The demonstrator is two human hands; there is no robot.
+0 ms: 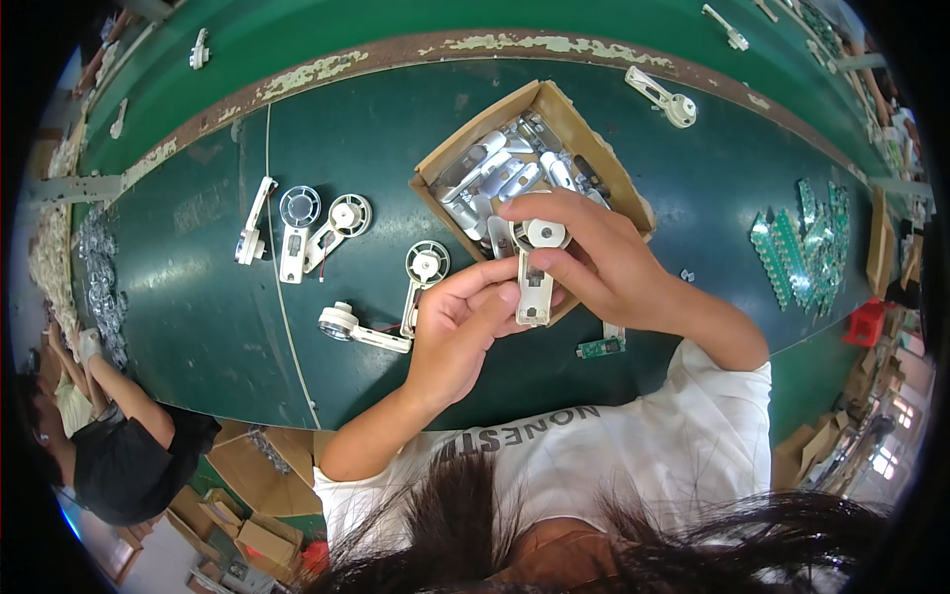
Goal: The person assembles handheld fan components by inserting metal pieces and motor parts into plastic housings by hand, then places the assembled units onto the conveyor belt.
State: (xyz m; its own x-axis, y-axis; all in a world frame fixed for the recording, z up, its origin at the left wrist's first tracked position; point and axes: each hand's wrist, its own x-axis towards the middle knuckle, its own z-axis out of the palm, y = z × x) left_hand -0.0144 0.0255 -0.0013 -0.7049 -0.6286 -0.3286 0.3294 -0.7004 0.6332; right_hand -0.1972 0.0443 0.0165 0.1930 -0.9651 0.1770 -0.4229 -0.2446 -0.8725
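Both hands are closed on one small white handheld fan body (534, 297), held upright over the bench in front of my chest. My left hand (457, 322) pinches the lower end of its handle between thumb and fingers. At the round head, my right hand (616, 259) grips with thumb and forefinger on either side. Just beyond the hands stands an open cardboard box (586, 124) of silver and grey handle covers (515, 178). A similar fan body (426, 265) lies beside my left hand. Below my right wrist is a small green circuit board (601, 347).
More fan bodies (295, 238) lie at the left, one with a red wire (366, 332); another (665, 99) lies far right. Green circuit board strips (804, 247) are piled at the right. Past a worn ledge (396, 61) runs a green belt (416, 20). A co-worker (134, 441) sits at left.
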